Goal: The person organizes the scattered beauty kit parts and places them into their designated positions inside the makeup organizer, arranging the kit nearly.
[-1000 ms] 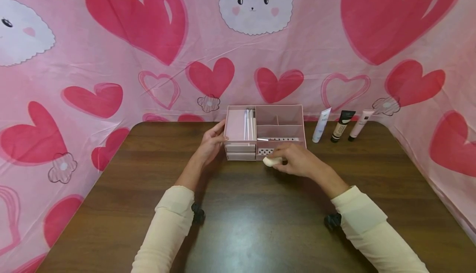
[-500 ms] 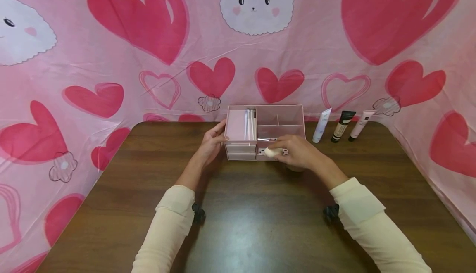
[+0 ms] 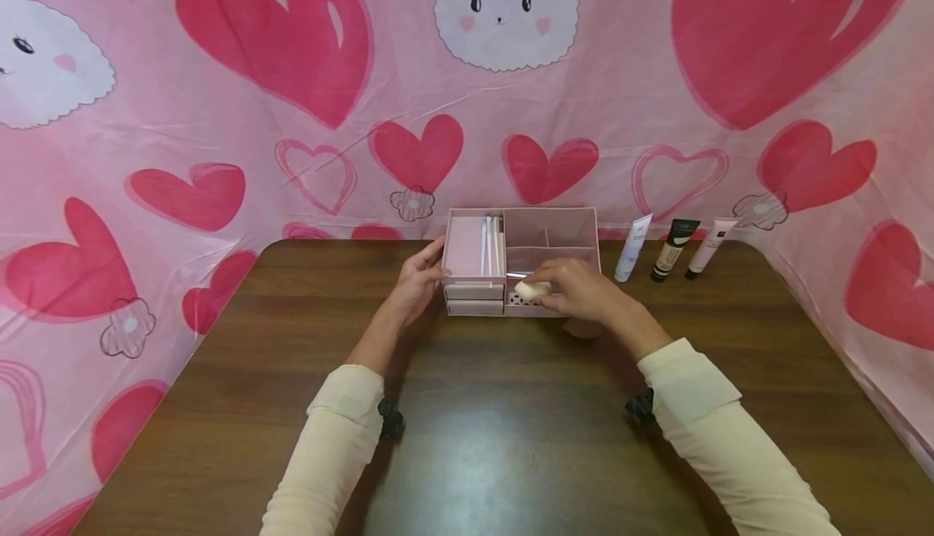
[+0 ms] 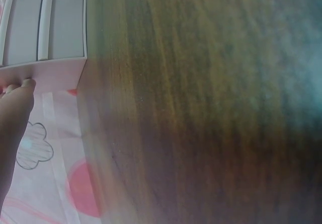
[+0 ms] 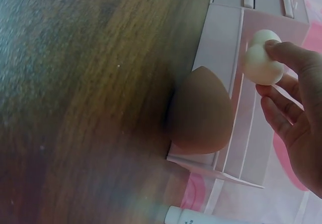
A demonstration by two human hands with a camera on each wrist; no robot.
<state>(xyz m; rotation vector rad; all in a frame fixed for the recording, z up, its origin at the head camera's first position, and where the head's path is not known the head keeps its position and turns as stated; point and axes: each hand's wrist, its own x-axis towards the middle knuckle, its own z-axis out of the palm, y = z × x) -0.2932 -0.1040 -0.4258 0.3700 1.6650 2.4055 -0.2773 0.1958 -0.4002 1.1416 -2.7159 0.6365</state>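
Note:
My left hand (image 3: 414,283) rests against the left side of a pink desk organizer (image 3: 461,240); its fingertips touch that side panel in the left wrist view. Between thumb and fingers, my right hand (image 3: 580,289) pinches a cream gourd-shaped makeup sponge (image 5: 264,63) over the organizer's front right compartment. Below the hand, a brown teardrop-shaped makeup sponge (image 5: 201,113) stands on the table against the organizer's front, mostly covered by the hand in the head view. Several slim brushes or pencils (image 3: 492,244) stand in the left compartment. A black-and-white spotted item (image 3: 516,298) shows in the front compartment.
To the organizer's right stand a white tube (image 3: 631,249), a black-and-beige tube (image 3: 674,250) and a pink tube (image 3: 711,248). Two small drawers (image 3: 475,299) face the front left. A pink heart-patterned cloth (image 3: 416,49) hangs behind the brown wooden table (image 3: 467,439).
My right hand has lifted the cream sponge from before the organizer up over its front compartment, then slightly left. The brown sponge has come into view beneath it. The left hand stays put.

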